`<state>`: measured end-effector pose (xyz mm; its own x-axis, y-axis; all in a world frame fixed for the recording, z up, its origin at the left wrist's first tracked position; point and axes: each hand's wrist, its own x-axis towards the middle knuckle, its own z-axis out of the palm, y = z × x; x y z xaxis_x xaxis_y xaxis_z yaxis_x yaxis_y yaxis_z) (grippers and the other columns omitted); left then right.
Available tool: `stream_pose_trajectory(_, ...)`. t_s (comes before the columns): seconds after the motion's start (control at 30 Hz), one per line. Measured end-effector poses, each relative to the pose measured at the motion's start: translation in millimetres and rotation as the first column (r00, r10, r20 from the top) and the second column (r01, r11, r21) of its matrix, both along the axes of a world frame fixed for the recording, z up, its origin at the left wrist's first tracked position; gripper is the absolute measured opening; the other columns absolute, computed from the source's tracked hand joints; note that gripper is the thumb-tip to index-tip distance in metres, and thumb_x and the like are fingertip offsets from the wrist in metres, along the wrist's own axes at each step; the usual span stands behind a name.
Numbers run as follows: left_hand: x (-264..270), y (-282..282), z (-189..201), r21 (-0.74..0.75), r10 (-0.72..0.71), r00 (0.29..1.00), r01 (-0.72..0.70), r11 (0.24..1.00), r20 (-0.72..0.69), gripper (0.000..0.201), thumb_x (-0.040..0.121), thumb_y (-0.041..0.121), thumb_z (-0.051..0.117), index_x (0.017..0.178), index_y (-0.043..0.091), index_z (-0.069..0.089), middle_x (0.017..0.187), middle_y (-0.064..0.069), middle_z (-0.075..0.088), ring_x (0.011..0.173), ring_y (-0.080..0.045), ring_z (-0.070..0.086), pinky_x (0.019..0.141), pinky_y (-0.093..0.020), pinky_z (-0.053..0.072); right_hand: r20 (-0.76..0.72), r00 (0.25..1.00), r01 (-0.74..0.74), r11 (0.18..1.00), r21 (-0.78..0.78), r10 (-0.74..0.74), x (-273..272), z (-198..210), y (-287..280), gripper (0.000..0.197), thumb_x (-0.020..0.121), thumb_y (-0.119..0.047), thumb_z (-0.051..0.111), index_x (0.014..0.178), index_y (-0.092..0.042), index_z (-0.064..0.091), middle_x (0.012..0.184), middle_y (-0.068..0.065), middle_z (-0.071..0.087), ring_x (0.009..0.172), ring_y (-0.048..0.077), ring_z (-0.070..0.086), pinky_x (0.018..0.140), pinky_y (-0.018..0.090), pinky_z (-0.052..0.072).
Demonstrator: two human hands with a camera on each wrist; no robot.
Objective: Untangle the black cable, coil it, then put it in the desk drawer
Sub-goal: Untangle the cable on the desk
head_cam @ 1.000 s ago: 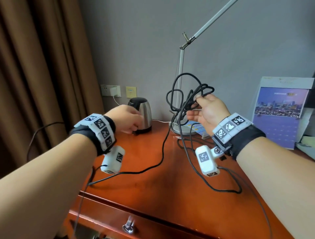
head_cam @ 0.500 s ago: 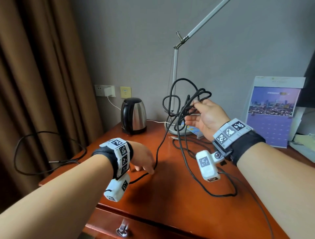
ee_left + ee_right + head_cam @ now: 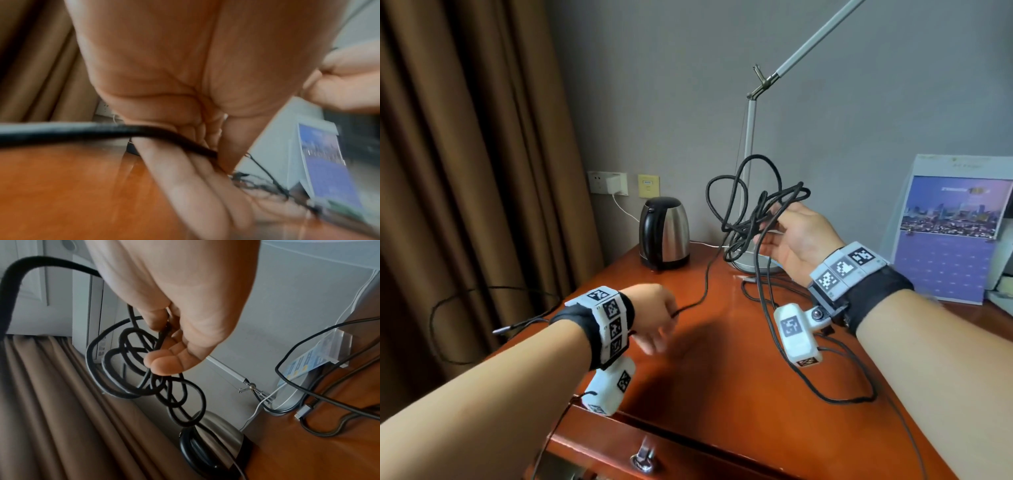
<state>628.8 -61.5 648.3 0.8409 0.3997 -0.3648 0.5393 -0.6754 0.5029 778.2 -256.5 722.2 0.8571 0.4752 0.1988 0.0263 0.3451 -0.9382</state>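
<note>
1. The right hand (image 3: 803, 236) is raised above the table (image 3: 722, 370), its fingers (image 3: 162, 361) curled round a knotted bunch of the black cable (image 3: 753, 212).
2. Which loop crosses which in the bunch is hard to make out.
3. The left hand (image 3: 654, 315), blurred, pinches one strand low over the table; the wrist view shows the strand running under the thumb (image 3: 230, 138).
4. The drawer (image 3: 654, 455) is cut off by the lower edge.
</note>
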Motion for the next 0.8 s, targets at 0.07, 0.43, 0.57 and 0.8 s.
stream_pose_trajectory(0.07, 5, 1, 6, -0.069, 0.099, 0.974, -0.087, 0.994, 0.202, 0.018, 0.086, -0.003, 0.067, 0.099, 0.007, 0.062, 0.093, -0.017, 0.078, 0.079, -0.034, 0.078, 0.072, -0.05, 0.064, 0.008, 0.999, -0.038, 0.999, -0.015, 0.038, -5, 0, 0, 0.021, 0.107, -0.006, 0.042, 0.089, -0.011, 0.052, 0.068, 0.009, 0.057, 0.054, 0.025, 0.054, 0.054, 0.035, 0.049)
stream_pose_trajectory(0.43, 22, 20, 25, -0.6, 0.576, 0.532, -0.15, 0.785, 0.621, 0.011, 0.102, 0.015, 0.057, 0.114, 0.014, 0.057, 0.086, -0.003, 0.073, 0.072, -0.022, 0.071, 0.065, -0.033, 0.051, 0.099, 0.979, -0.143, 0.944, -0.298, 0.18, -8, -6, -10, 0.017, 0.108, -0.007, 0.042, 0.093, -0.007, 0.05, 0.073, 0.015, 0.053, 0.048, 0.021, 0.054, 0.041, 0.029, 0.047)
stream_pose_trajectory(0.57, 9, 34, 35, -0.671, 0.716, 0.351, -0.264, 0.693, 0.603, 0.027, 0.093, 0.008, 0.052, 0.116, 0.021, 0.057, 0.096, -0.003, 0.074, 0.082, -0.019, 0.071, 0.072, -0.034, 0.052, 0.128, 0.981, -0.088, 0.918, -0.386, 0.147, -1, -8, -14, 0.022, 0.107, -0.004, 0.038, 0.089, -0.011, 0.049, 0.074, 0.014, 0.052, 0.048, 0.021, 0.052, 0.041, 0.028, 0.045)
stream_pose_trajectory(0.8, 3, 13, 64, -0.444, 0.48, 0.459, -0.192, 0.875, 0.748, 0.043, 0.101, 0.051, 0.049, 0.118, 0.02, 0.073, 0.115, 0.003, 0.071, 0.104, -0.011, 0.063, 0.087, -0.029, 0.044, 0.15, 0.979, -0.073, 0.923, -0.377, 0.139, 4, -3, -16, 0.017, 0.105, -0.002, 0.037, 0.097, -0.008, 0.051, 0.071, 0.014, 0.053, 0.045, 0.019, 0.051, 0.044, 0.029, 0.041)
